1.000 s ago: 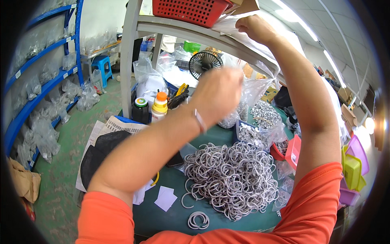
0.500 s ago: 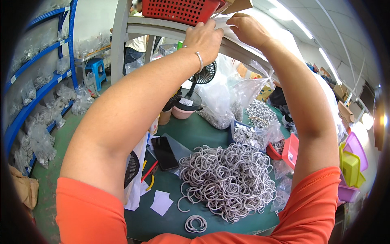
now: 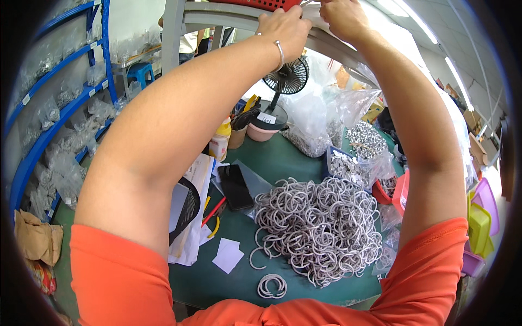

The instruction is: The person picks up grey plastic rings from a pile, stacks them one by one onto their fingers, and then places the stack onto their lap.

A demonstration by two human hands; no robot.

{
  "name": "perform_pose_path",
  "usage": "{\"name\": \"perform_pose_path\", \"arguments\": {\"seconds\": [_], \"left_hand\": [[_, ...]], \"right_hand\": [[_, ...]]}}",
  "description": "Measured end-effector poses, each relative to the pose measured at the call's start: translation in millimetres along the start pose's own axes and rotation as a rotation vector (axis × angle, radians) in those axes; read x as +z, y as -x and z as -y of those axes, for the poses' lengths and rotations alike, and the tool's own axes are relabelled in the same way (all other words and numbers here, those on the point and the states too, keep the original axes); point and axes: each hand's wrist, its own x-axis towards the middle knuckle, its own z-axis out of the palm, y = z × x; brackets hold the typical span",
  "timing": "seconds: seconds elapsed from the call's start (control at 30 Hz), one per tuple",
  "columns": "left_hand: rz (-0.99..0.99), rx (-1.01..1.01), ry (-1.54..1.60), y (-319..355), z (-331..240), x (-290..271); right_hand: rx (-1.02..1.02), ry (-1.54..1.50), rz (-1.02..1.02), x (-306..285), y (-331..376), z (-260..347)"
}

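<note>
A worker in orange sleeves reaches both arms overhead at a crowded green bench. Nearest, at 6 o'clock, a small stack of rings (image 3: 271, 286) lies by the bench's front edge, with a large heap of grey rings (image 3: 318, 231) just beyond it at 5 o'clock. A black phone (image 3: 236, 186) and red-handled pliers (image 3: 213, 214) lie to its left. Farther back, at 12 o'clock, stand a desk fan (image 3: 286, 79) and clear bags of metal parts (image 3: 365, 140).

Farthest up, the left hand (image 3: 285, 30) curls over the edge of a grey shelf (image 3: 217, 19), while the right hand (image 3: 341, 17) pinches something pale beside it under a red basket (image 3: 261, 4); what it grips cannot be told. The step appears to be fetching from the shelf. Lowering the arms calls for care: the fan sits just beneath them, and open bench shows only at 7 o'clock, around white paper slips (image 3: 228, 254).
</note>
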Motion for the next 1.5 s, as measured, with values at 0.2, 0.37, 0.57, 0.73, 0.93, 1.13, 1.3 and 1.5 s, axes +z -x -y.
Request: {"name": "perform_pose_path", "arguments": {"seconds": [0.2, 0.37, 0.57, 0.73, 0.93, 1.13, 1.3, 1.5], "left_hand": [[0.044, -0.027, 0.031, -1, -1, -5], [0.085, -0.044, 0.043, -2, -5, -7], [0.096, -0.041, 0.041, 0, -5, -9], [0.104, -0.046, 0.058, 2, -2, -9], [0.066, -0.088, 0.220, 0, -1, -11], [-0.304, -0.171, 0.878, 17, -22, -35], [0.280, -0.331, 1.332, 49, -35, -75], [0.168, -0.925, 1.249, 130, 132, -124]], "right_hand": [[0.163, -0.214, 0.286, -34, 0, -7], [0.164, -0.220, 0.176, -19, 11, -14], [0.177, -0.117, 0.236, -23, 0, -2], [0.335, -0.372, 0.319, -33, 0, -9], [0.515, -1.040, -0.062, -42, 24, -35], [0.722, -1.735, -0.075, -91, 73, -30], [0.770, -1.720, 0.044, -116, 126, 2], [0.693, -1.606, 0.420, -159, 233, 53]]}}
